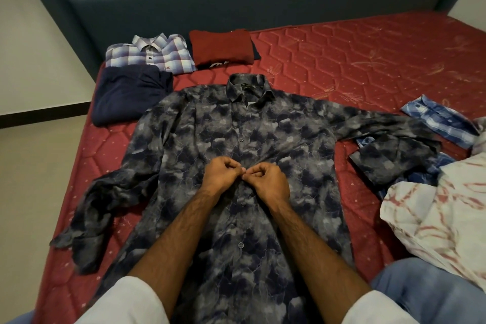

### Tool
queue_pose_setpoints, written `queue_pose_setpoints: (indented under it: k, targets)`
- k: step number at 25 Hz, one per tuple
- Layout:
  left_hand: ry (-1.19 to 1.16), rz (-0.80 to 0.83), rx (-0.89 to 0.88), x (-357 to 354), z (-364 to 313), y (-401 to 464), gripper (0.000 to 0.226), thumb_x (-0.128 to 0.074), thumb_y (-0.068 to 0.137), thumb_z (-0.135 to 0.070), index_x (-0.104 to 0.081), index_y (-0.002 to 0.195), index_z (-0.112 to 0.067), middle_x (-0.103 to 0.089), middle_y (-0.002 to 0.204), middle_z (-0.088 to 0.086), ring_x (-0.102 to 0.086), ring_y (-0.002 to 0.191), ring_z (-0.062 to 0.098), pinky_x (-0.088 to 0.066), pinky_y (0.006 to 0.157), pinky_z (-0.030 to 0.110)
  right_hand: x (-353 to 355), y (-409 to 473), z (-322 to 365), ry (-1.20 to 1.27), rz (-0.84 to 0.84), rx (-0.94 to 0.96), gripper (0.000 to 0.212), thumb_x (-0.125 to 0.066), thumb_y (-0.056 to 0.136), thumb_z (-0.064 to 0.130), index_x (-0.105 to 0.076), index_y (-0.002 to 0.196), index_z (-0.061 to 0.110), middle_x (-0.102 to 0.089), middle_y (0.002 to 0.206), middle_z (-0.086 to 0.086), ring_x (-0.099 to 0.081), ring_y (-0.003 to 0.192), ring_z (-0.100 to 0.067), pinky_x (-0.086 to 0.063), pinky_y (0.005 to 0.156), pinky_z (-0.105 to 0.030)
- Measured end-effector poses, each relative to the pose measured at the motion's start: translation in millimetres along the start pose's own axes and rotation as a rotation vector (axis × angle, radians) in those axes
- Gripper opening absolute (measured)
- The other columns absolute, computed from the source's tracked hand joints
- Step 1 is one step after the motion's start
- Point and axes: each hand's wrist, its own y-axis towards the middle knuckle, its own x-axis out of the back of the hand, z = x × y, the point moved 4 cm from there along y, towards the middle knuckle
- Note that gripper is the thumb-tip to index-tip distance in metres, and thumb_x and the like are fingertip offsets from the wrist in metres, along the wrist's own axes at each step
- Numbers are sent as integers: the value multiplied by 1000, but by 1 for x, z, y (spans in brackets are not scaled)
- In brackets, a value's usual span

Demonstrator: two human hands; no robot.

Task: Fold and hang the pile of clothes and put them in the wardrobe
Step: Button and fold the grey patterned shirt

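Note:
A dark grey-blue patterned long-sleeved shirt (200, 139) lies front up and spread flat on the red mattress (342, 60), collar away from me, both sleeves out to the sides. My left hand (221, 173) and my right hand (265, 179) meet at the shirt's button placket near its middle. Each hand pinches the placket fabric with thumb and fingertips, and the two hands touch each other. Folded clothes sit at the back left: a plaid shirt (150, 54), a red top (221, 47) and a navy garment (128, 95).
An unfolded pile lies at the right: a blue checked shirt (439, 123) and a white cloth with red marks (441, 208). A teal padded headboard (236, 0) stands behind the mattress. The floor (34, 192) lies beyond the mattress's left edge. My knee in blue jeans (431, 294) is at the lower right.

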Motion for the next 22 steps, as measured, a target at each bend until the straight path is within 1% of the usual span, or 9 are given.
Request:
queue_pose_setpoints:
  k: [4, 8, 10, 12, 15, 17, 19, 20, 22]
  targets:
    - [4, -55, -5, -1, -1, -4, 11, -79, 85, -14, -69, 91, -16, -71, 83, -3, -66, 79, 8, -50, 71, 22, 0, 1, 2, -48, 11, 12, 19, -84, 77, 42, -71, 79, 29, -72, 72, 15, -68, 72, -1, -58, 73, -33]
    - [-34, -52, 6, -1, 0, -3, 25, -79, 82, -12, -57, 90, -20, -65, 77, 0, -62, 73, 15, -52, 74, 34, 1, 0, 5, -106, 1, 18, 20, -84, 77, 42, -70, 78, 28, -71, 73, 14, -66, 73, -2, -57, 72, -32]
    - [-56, -18, 16, 1, 3, 0, 29, -78, 82, -10, -52, 91, -21, -63, 80, 3, -61, 77, 18, -54, 80, 41, 1, 2, 7, -133, 8, 17, 25, -86, 74, 46, -69, 78, 27, -71, 73, 13, -67, 73, -3, -56, 71, -31]
    - [-87, 17, 11, 1, 5, 2, 28, -73, 84, -5, -52, 91, -21, -62, 77, 4, -61, 79, 21, -54, 85, 46, 2, 7, 9, -188, 24, 16, 32, -88, 69, 51, -68, 77, 27, -71, 72, 13, -67, 74, -4, -55, 70, -30]
    - [-49, 27, -24, -1, 5, 0, 25, -72, 87, -4, -54, 93, -20, -66, 77, 5, -64, 77, 18, -54, 80, 39, 2, 12, 8, -204, 96, 32, 31, -89, 68, 49, -70, 77, 26, -72, 70, 11, -68, 71, -5, -55, 68, -29]
    - [-33, 18, -56, -2, 4, 0, 25, -73, 87, -5, -54, 94, -21, -66, 79, 5, -64, 75, 15, -53, 72, 31, 6, 16, 6, -51, 191, 31, 16, -85, 80, 33, -73, 81, 21, -74, 70, 5, -68, 63, -9, -57, 68, -34]
    - [-9, 18, -79, -3, 4, 0, 25, -73, 87, -7, -54, 95, -21, -62, 76, 1, -59, 68, 12, -48, 64, 28, 10, 18, 7, 91, 249, -5, 7, -75, 90, 15, -74, 86, 9, -74, 71, -2, -65, 58, -16, -56, 62, -35]
    - [9, 17, -91, -3, 3, 0, 24, -73, 87, -9, -55, 96, -21, -62, 76, 1, -58, 67, 11, -46, 63, 27, 11, 17, 8, 95, 238, -6, 7, -73, 91, 14, -74, 86, 9, -73, 69, -2, -64, 56, -17, -56, 59, -34]
    - [73, 4, -144, -5, 2, -3, 23, -74, 87, -12, -56, 100, -18, -63, 76, 0, -58, 66, 10, -45, 62, 24, 10, 14, 11, -24, 146, 38, 9, -76, 88, 22, -70, 83, 18, -73, 66, 2, -68, 53, -14, -58, 58, -32]
